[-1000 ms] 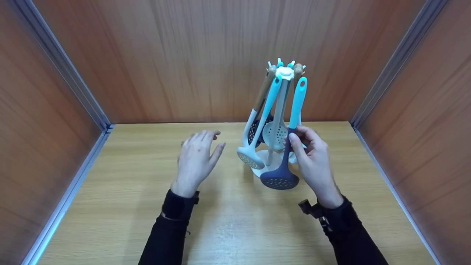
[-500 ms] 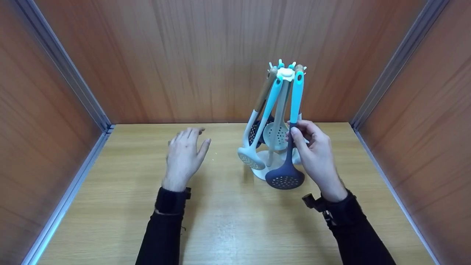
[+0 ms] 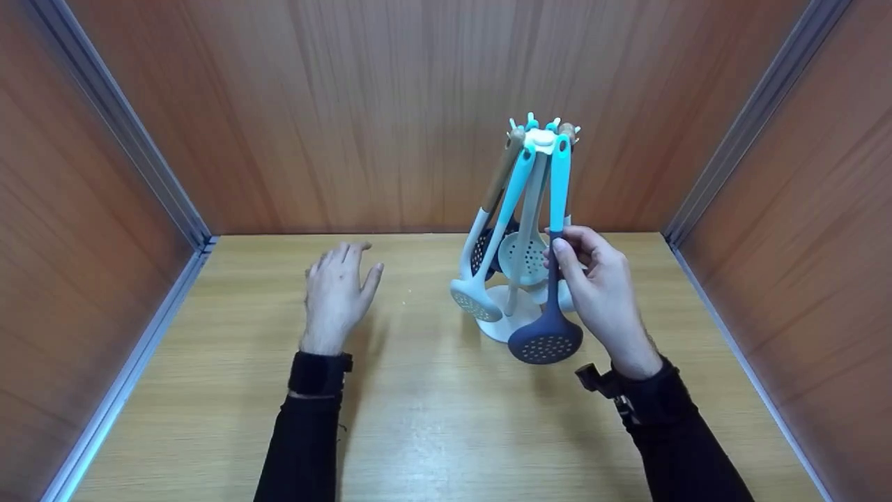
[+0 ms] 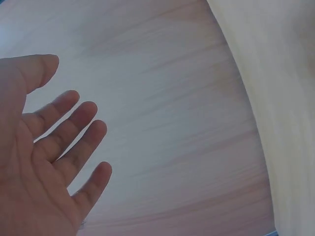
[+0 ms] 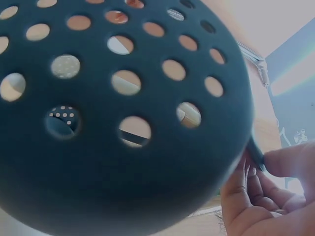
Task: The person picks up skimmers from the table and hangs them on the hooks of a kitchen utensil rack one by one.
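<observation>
My right hand (image 3: 605,296) pinches the dark blue shaft of a skimmer (image 3: 547,339) between thumb and fingers, just under its turquoise handle. The skimmer hangs upright before a white utensil stand (image 3: 496,332), its handle end close to the stand's hooked top; whether it touches a hook I cannot tell. In the right wrist view the skimmer's perforated head (image 5: 123,182) fills most of the picture and partly hides the hand (image 5: 256,206). Away to the left, my left hand (image 3: 334,296) is held over the table with loosely extended fingers and nothing in it.
On the stand hang a white skimmer with a turquoise handle (image 3: 475,301), a wooden-handled utensil (image 3: 503,171), a pale slotted utensil (image 3: 523,258) and others partly hidden. Wood panels enclose the table (image 3: 418,404) at the back (image 3: 390,118) and both sides.
My right hand has shifted the skimmer slightly right, and its handle end has come nearer the stand's top. The left hand has drawn away to the left.
</observation>
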Tool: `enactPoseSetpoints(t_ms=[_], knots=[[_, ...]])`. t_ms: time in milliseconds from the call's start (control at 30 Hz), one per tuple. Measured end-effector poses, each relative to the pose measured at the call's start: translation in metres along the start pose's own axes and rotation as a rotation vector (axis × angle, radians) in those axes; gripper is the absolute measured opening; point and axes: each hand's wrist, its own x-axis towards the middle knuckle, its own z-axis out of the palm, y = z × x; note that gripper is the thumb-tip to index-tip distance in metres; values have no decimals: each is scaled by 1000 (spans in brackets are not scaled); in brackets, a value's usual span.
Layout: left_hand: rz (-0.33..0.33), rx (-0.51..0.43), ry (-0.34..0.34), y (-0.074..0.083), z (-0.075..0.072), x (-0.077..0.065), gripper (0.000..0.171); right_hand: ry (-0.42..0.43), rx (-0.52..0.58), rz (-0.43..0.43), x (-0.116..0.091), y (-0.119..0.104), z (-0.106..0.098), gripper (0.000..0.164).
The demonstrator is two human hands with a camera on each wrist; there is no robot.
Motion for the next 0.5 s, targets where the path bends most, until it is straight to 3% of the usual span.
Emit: enactPoseSetpoints(t_ms=[500], knots=[[-59,18,-38,-24,10,1,52,-34,-42,35,1,0,-1,32]])
